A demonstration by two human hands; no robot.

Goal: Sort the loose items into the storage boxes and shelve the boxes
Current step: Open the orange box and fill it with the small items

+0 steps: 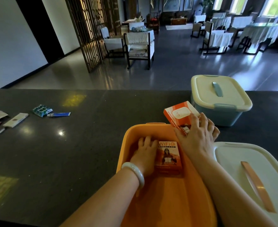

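- Orange storage box (128,138): open, lid off, standing on the dark counter (86,145) at the near edge, directly before the person.
- Router carton (168,158): orange, printed "WIFI 6" with a figure on its face; lies flat inside the orange storage box, towards the far right of its floor.
- Left hand (145,153): reaches down into the orange storage box, palm down, fingers lying loosely against the left side of the router carton; whether they actually grip it cannot be told. A pale bangle (133,172) sits on the wrist.
- Second carton (180,115): orange and white, tilted, held above the far right corner of the orange storage box, just beside the blue box.
- Right hand (199,136): fingers and thumb clamped around the near end of the second carton.
- Blue box (225,117): pale blue, closed with a cream lid (217,94) and blue latches; stands at the far edge of the counter, behind and right of the orange storage box.
- Loose lid (249,177): cream with an orange handle strip; lies flat on the counter, right of the orange storage box, under the right forearm.
- Loose items, far left of the counter, well apart from the boxes: green packet (41,110), blue tube (59,114) just beside it, white slim carton (15,120), further packets at the frame edge.
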